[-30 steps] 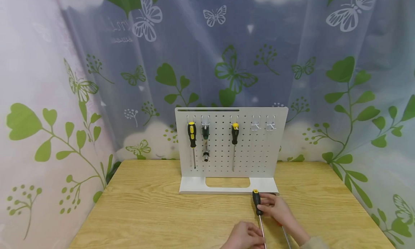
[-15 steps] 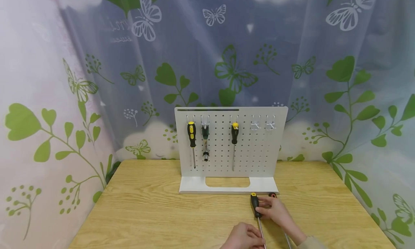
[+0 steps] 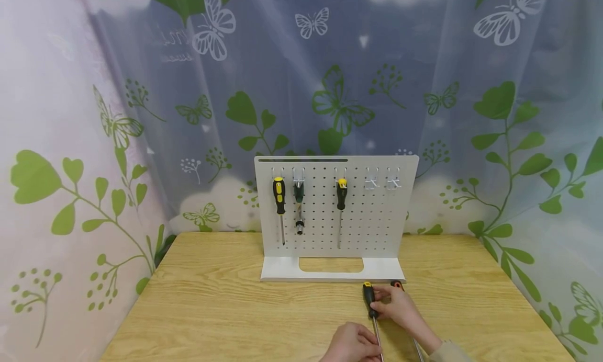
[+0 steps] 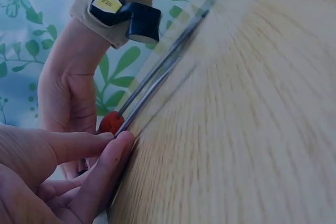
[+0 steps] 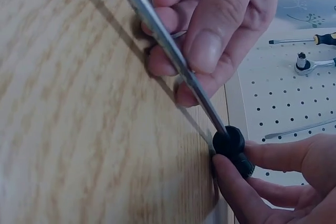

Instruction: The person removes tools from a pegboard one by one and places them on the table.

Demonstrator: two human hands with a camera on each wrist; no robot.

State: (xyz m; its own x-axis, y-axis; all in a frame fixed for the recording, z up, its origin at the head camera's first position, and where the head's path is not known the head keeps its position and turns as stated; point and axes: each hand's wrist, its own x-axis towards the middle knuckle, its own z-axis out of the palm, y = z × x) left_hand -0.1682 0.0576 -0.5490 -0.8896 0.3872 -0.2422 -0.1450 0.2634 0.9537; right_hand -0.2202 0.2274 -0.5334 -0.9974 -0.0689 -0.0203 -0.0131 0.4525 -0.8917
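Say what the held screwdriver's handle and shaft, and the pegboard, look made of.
Handle: likely plastic or rubber, dull black with little shine. Shaft: seemingly metal, smooth, showing bright glints. Pegboard: perhaps painted metal, even white, looking thin.

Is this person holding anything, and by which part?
Yes, a screwdriver with a yellow-topped black handle: the right hand pinches it by the handle, while the left hand pinches its metal shaft.

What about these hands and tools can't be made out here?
Head view: tip of the held screwdriver, cut off by the bottom edge.
Head view: middle of the orange-marked screwdriver, behind the right hand.
Right wrist view: handle end of the hanging ratchet, cut off by the right edge.
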